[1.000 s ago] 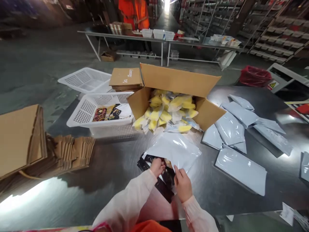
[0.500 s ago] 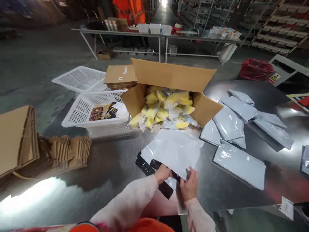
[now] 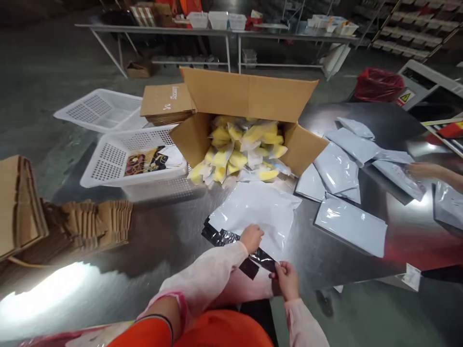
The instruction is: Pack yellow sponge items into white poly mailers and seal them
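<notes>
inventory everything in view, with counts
Flat plastic mailers: count unclear, white and black, table front
Open cardboard box: 1, brown, behind mailers
Plastic-wrapped pieces: many, yellow, in and before box
Glossy plastic packages: several, white, table right
Perforated plastic baskets: 2, white, left of box
Flattened cardboard: many, brown, far left, beside box
Plastic bin liner: 1, red, rear right
Metal shelves: several, grey, upper right
Metal tables: several, grey, front and back
Co-worker's hand: 1, bare, right edge
Left hand: 1, white-sleeved, on mailers
Right hand: 1, white-sleeved, at mailers' black edge
</notes>
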